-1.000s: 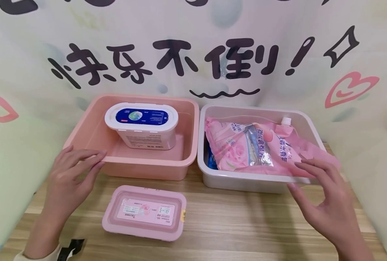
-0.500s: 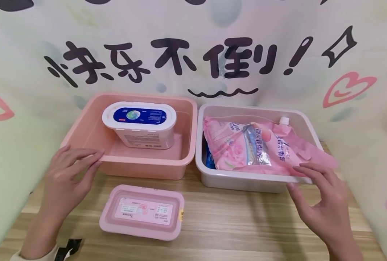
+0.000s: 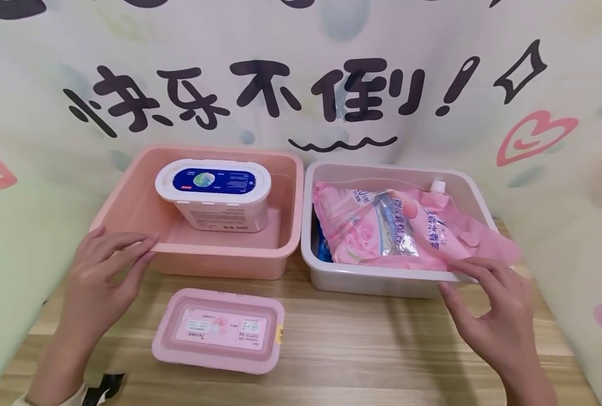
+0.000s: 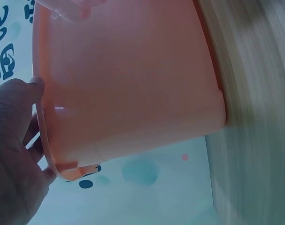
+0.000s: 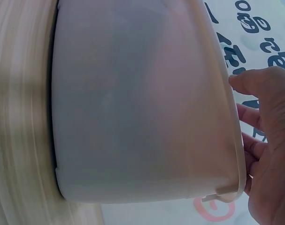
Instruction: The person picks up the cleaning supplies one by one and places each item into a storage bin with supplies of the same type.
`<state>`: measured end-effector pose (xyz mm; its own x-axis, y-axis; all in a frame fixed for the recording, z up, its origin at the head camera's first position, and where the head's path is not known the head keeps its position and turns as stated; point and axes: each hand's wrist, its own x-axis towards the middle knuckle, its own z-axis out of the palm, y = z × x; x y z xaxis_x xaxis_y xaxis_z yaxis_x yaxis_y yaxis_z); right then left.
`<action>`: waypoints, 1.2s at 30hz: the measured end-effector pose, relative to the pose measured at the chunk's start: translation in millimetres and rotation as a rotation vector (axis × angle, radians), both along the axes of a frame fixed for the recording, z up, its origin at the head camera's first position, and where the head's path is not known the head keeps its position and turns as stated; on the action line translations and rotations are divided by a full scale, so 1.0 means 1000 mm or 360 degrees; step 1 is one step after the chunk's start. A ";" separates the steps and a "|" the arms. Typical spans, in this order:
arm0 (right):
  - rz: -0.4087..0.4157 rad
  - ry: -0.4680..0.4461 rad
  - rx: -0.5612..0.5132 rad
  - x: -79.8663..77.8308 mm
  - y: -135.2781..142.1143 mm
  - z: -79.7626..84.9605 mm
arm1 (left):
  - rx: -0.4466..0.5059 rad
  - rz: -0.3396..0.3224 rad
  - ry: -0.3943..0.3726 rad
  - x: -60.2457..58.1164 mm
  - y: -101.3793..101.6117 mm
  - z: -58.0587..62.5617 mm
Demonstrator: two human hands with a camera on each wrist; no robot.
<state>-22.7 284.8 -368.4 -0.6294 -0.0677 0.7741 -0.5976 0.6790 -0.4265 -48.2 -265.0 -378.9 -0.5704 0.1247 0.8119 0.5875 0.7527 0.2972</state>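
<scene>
In the head view my left hand (image 3: pixel 102 270) grips the front-left rim of a pink plastic basin (image 3: pixel 229 255), thumb outside and fingers over the edge. Its outer wall fills much of the left wrist view. A white oval-lidded tub (image 3: pixel 224 211) with a blue label stands inside. My right hand (image 3: pixel 499 316) holds the front-right rim of a white basin (image 3: pixel 372 277), with its thumb on the outer side, as the right wrist view also shows. Pink laundry-type pouches (image 3: pixel 361 234), one with a white spout cap (image 3: pixel 438 186), lie in this basin; something blue peeks out beneath.
A pink lidded box (image 3: pixel 219 330) with a printed label lies on the wooden table (image 3: pixel 361 361) before the basins. Near the left wrist is a black strap (image 3: pixel 105 388). A printed cloth (image 3: pixel 433 34) with large black characters hangs close behind the basins.
The scene has shifted slightly leftward in the head view. My right hand sits a little closer to the white basin's rim; the left hand stays on the pink basin's rim.
</scene>
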 end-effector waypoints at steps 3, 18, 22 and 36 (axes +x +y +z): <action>-0.0009 0.0012 0.0009 0.000 -0.001 -0.002 | -0.0016 0.0014 -0.0010 0.002 -0.002 -0.001; -0.0062 0.0104 -0.0005 0.002 -0.002 -0.006 | -0.0072 0.0012 -0.0121 0.006 -0.005 0.003; -0.0076 0.0107 0.0004 0.001 -0.002 -0.007 | -0.0070 0.0004 -0.0113 0.007 -0.005 0.006; -0.0105 0.0082 0.0010 0.003 0.000 -0.011 | 0.0016 -0.0315 0.0073 0.019 0.014 0.017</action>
